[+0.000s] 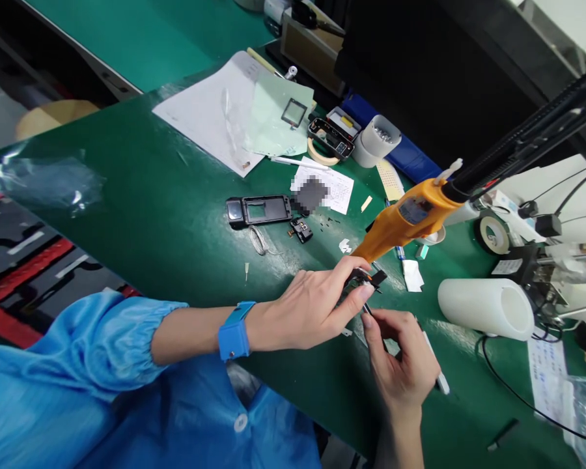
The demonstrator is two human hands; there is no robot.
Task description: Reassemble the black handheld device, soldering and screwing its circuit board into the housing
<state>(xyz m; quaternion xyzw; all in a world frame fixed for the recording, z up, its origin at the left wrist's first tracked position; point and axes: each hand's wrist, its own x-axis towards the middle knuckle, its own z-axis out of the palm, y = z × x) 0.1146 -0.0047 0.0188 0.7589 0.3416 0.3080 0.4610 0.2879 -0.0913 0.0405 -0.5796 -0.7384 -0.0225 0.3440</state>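
Note:
My left hand point(317, 303) pinches a small black electronic part point(368, 278) between thumb and fingers, just above the green mat point(166, 215). My right hand point(400, 361) is closed round a thin white-handled tool point(437, 368), whose tip points up at the small part. An orange electric screwdriver point(405, 218) hangs on a black arm right behind the part, its nose close to my left fingers. A blue wrist strap point(234, 331) sits on my left wrist.
A black phone frame point(260, 210) and a small black module point(301, 229) lie further back on the mat. Papers point(215, 114), a tape roll point(377, 138), a white roll point(486, 307), another device point(331, 135) and cables point(512, 384) surround the work spot.

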